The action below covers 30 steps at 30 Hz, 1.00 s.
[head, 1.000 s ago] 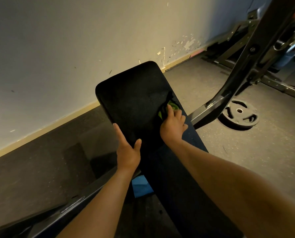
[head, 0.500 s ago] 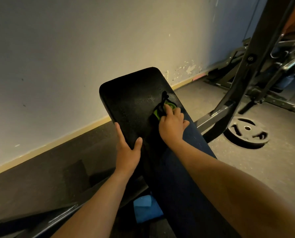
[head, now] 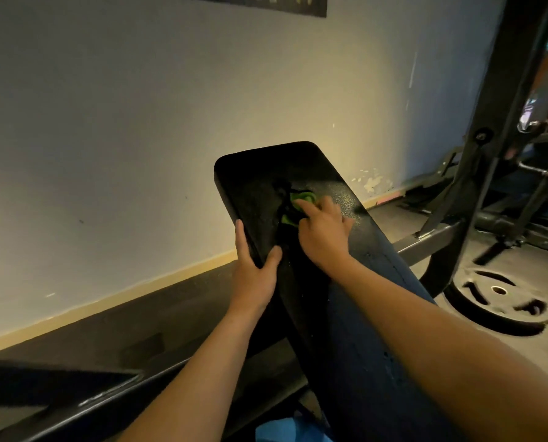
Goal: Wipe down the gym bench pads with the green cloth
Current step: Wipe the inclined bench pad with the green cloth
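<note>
Okay, I'm looking down along the black bench pad (head: 259, 186), which runs away from me with its rounded far end in front of the pale wall (head: 138, 122). The green cloth (head: 303, 199) sits on the top face of the pad, up near that far end and a touch right of its middle, bunched into a small wad with some dark material tangled beside it. The right hand (head: 325, 234) is on it: the forefinger lies across the green fabric pressing it into the pad, and the other fingers curl in around the wad's near side. Only a little green shows past the knuckles.

Over on the other side, the left hand (head: 255, 275) clamps the pad's left edge. The thumb lies on the top face and the fingers run along the side, so the edge is pinched between them. It sits just nearer to me than the cloth hand, the two close but not touching.

The pad's surface looks speckled where the light catches it to the right of the cloth. Off right, a dark rack upright (head: 496, 90) rises out of frame, and a weight plate (head: 499, 301) lies flat on the floor beside its foot. Something blue (head: 285, 430) peeks out under the bench at the bottom edge; I can't tell what it is.
</note>
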Each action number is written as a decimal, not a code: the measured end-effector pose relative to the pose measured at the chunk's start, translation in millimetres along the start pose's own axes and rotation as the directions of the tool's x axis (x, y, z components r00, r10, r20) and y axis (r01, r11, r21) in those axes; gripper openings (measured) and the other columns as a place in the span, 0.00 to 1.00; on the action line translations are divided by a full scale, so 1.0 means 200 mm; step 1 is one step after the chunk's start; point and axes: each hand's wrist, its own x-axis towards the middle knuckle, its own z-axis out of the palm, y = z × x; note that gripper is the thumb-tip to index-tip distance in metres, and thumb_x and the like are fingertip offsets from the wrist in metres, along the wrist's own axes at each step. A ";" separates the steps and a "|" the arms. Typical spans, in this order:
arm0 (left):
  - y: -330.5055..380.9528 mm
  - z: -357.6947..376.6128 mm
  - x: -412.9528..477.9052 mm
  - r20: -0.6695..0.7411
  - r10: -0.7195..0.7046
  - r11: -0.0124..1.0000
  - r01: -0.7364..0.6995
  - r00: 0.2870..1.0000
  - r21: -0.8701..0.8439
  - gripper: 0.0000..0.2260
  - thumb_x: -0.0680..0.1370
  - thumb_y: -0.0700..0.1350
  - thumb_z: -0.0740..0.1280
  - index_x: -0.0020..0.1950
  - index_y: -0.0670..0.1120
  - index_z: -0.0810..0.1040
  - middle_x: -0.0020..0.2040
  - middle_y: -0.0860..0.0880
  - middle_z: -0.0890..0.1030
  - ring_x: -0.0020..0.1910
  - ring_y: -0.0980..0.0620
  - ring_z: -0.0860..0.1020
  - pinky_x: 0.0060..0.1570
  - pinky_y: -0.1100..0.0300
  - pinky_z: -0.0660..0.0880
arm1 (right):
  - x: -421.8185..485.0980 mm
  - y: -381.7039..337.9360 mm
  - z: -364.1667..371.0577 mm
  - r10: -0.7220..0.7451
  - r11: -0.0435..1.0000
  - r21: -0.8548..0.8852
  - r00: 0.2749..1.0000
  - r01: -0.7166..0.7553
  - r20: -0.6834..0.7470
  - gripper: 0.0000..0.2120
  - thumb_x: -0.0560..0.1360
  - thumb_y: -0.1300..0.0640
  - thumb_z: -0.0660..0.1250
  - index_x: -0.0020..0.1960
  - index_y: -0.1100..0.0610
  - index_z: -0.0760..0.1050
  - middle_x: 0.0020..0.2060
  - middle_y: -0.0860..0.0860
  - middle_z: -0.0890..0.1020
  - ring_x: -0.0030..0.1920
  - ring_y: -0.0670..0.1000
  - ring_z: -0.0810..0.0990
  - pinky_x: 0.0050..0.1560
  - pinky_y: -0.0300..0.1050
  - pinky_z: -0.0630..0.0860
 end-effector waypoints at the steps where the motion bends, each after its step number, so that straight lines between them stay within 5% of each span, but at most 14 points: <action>1: 0.00 0.00 0.00 -0.005 0.001 1.000 -0.001 1.000 -0.004 0.37 0.81 0.53 0.67 0.78 0.70 0.45 0.75 0.57 0.65 0.68 0.53 0.71 0.50 0.67 0.77 | 0.02 0.00 -0.01 0.086 0.996 0.034 0.996 -0.086 0.000 0.21 0.78 0.55 0.56 0.70 0.46 0.70 0.61 0.51 0.70 0.63 0.56 0.67 0.64 0.58 0.59; 3: -0.01 -0.01 -0.02 -0.019 0.004 1.000 -0.004 1.000 -0.009 0.36 0.81 0.52 0.67 0.79 0.67 0.46 0.75 0.56 0.64 0.71 0.52 0.69 0.39 0.75 0.72 | -0.02 -0.05 0.01 0.084 0.995 0.061 0.996 -0.084 -0.009 0.20 0.79 0.55 0.57 0.69 0.47 0.71 0.61 0.52 0.71 0.63 0.56 0.67 0.64 0.58 0.59; 6: -0.04 -0.03 -0.02 0.006 0.001 1.000 -0.001 1.000 -0.031 0.35 0.82 0.49 0.66 0.80 0.66 0.48 0.76 0.53 0.66 0.68 0.51 0.72 0.38 0.73 0.73 | -0.15 -0.11 0.04 -0.121 0.984 0.132 0.993 0.119 0.007 0.18 0.78 0.56 0.59 0.66 0.47 0.75 0.57 0.49 0.73 0.60 0.51 0.69 0.60 0.51 0.60; 11: -0.08 -0.11 -0.07 0.122 -0.011 0.999 0.017 0.992 -0.047 0.31 0.83 0.43 0.64 0.79 0.66 0.54 0.75 0.52 0.67 0.69 0.51 0.70 0.68 0.49 0.72 | -0.32 -0.13 0.01 -0.252 0.956 0.159 0.968 0.246 0.018 0.15 0.78 0.57 0.61 0.62 0.47 0.78 0.50 0.44 0.74 0.55 0.47 0.72 0.60 0.48 0.60; 15: -0.11 -0.16 -0.10 0.138 -0.046 0.993 0.060 0.989 -0.098 0.26 0.84 0.45 0.63 0.77 0.67 0.60 0.72 0.53 0.72 0.71 0.51 0.70 0.73 0.46 0.67 | -0.29 -0.16 0.01 -0.318 0.947 -0.028 0.945 0.321 0.076 0.18 0.78 0.57 0.58 0.66 0.46 0.73 0.57 0.47 0.72 0.58 0.49 0.70 0.58 0.50 0.55; 21: -0.08 -0.15 -0.14 0.026 -0.079 0.982 0.082 0.997 -0.171 0.16 0.87 0.47 0.52 0.72 0.54 0.71 0.64 0.52 0.78 0.62 0.53 0.77 0.62 0.55 0.72 | -0.21 -0.28 0.05 -0.301 0.946 -0.083 0.945 0.313 0.130 0.22 0.78 0.57 0.57 0.72 0.48 0.67 0.62 0.52 0.68 0.62 0.54 0.66 0.61 0.56 0.58; 26: -0.09 -0.12 -0.20 -0.180 -0.003 0.956 -0.050 0.984 -0.289 0.14 0.86 0.47 0.55 0.70 0.52 0.72 0.63 0.51 0.78 0.62 0.51 0.76 0.63 0.51 0.74 | -0.39 -0.28 0.08 -0.444 0.883 -0.129 0.892 0.452 0.086 0.14 0.77 0.53 0.58 0.58 0.49 0.79 0.54 0.50 0.72 0.55 0.53 0.71 0.57 0.53 0.58; 30: -0.07 -0.12 -0.24 -0.153 0.068 0.926 -0.120 0.986 -0.357 0.17 0.84 0.52 0.60 0.73 0.60 0.64 0.62 0.58 0.76 0.59 0.59 0.77 0.53 0.61 0.75 | -0.32 -0.31 -0.02 -0.415 0.910 0.088 0.881 0.406 0.227 0.22 0.79 0.52 0.59 0.73 0.44 0.67 0.56 0.48 0.73 0.57 0.49 0.72 0.60 0.50 0.57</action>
